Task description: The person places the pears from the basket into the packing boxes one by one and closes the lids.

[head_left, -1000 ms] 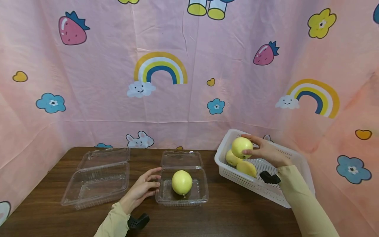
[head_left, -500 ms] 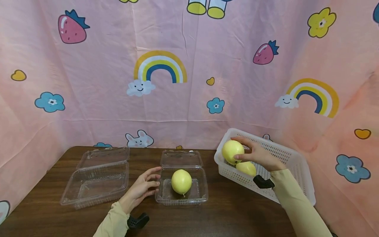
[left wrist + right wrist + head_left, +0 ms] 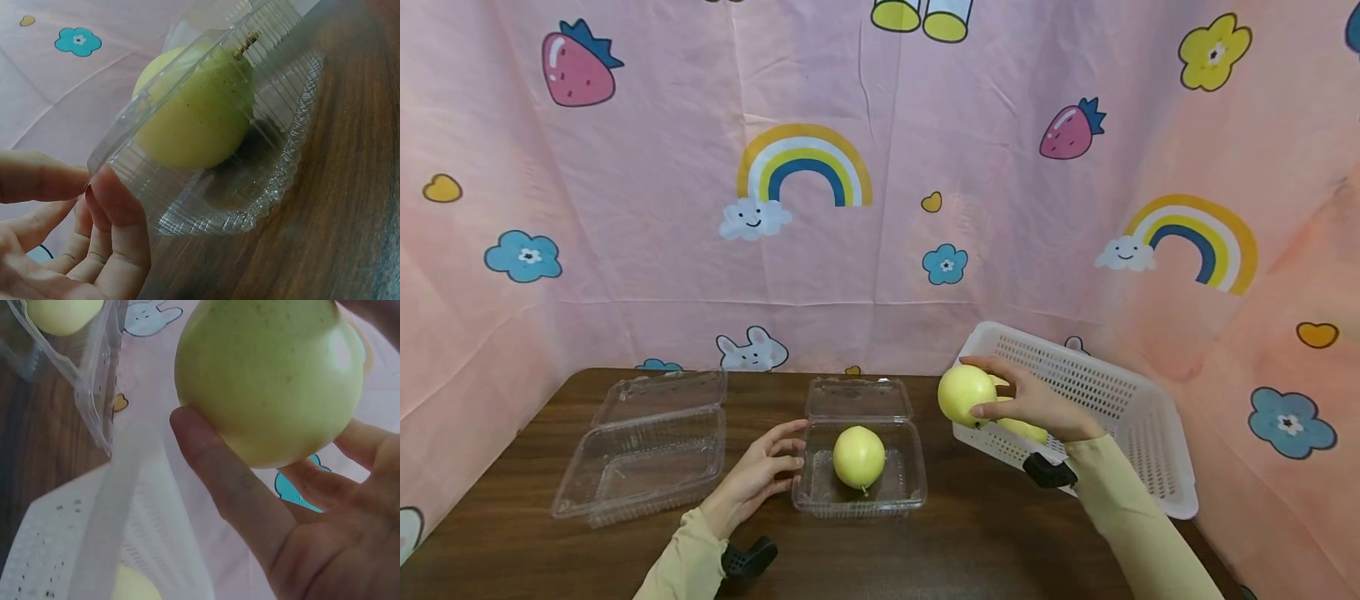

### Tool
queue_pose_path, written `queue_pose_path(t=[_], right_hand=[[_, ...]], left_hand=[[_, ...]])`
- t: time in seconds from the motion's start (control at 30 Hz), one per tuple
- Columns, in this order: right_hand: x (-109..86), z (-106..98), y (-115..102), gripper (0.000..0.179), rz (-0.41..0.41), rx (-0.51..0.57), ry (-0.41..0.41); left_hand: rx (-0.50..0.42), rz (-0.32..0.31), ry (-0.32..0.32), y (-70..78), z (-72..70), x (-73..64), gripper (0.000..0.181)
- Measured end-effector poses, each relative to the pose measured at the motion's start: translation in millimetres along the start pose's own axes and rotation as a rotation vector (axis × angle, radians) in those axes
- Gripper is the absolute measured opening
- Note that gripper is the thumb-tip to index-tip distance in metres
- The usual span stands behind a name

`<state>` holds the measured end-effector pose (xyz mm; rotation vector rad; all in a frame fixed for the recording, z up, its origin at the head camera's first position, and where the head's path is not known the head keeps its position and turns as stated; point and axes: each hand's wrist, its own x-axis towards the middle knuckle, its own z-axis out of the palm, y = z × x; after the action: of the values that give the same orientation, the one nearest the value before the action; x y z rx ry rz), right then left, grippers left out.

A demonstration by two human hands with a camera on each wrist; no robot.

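My right hand (image 3: 1037,406) grips a yellow-green pear (image 3: 966,393) at the left edge of the white basket (image 3: 1153,442); the right wrist view shows thumb and fingers around the pear (image 3: 269,381). In the head view my left hand (image 3: 756,479) is at the left side of a lidded clear plastic container (image 3: 906,483), whose lid stands open. Up close, the left thumb and fingers pinch that container's rim (image 3: 122,134). A second pear (image 3: 859,457) sits inside it, its stem toward me. More pears (image 3: 1022,431) lie in the basket, partly hidden by my right hand.
Another clear plastic container (image 3: 647,467), lid open, stands on the left of the brown wooden table (image 3: 850,558). A pink patterned cloth (image 3: 880,275) hangs behind the table and along its sides.
My right hand has carried the pear leftward and toward me, from above the basket's inside to its left edge. The left hand has stayed at the container.
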<state>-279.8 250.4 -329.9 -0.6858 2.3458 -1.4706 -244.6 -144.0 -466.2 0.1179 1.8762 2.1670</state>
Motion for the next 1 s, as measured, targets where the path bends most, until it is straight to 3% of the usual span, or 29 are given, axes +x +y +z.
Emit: queue_pose_path(t=[0.37, 0.63, 1.0], right_hand=[[6.3, 22.4, 2.5, 0.071, -0.068, -0.021, -0.064], [11.1, 43.0, 10.2, 0.072, -0.028, 0.026, -0.146], [19.3, 61.3, 21.2, 0.072, -0.032, -0.001, -0.131]], left_hand=[[0.002, -0.006, -0.004, 1.0, -0.2, -0.5, 0.058], [-0.005, -0.009, -0.007, 1.3, -0.2, -0.7, 0.058], [0.007, 0.003, -0.008, -0.2, -0.4, -0.8, 0.058]])
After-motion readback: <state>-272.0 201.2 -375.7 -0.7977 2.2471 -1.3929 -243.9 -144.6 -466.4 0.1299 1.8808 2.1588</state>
